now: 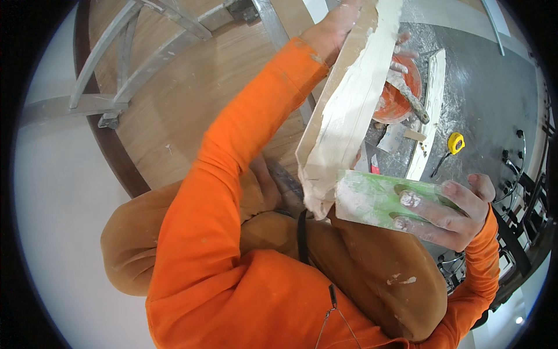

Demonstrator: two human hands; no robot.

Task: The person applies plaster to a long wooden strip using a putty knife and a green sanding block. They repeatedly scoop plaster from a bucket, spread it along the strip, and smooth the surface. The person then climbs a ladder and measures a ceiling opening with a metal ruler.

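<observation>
My left hand [338,26] grips the upper part of a long tan board [349,104] coated with thick white paste, held slanting in front of me. At the board's lower end, paste bunches into a ragged lip. My right hand [453,215] holds a flat rectangular green blade [372,195], smeared with white, whose edge is at the lower right of the board. Behind the board, an orange bucket [407,102] has a paste-caked tool [414,104] resting across it, partly hidden by the board.
On the grey surface [488,99] are a white-coated strip [428,145], a yellow tape measure [456,142] and scraps [390,138]. Black chair frames [517,232] stand at the right. A pale wooden frame [102,104] is at upper left, beside the wooden floor [163,128].
</observation>
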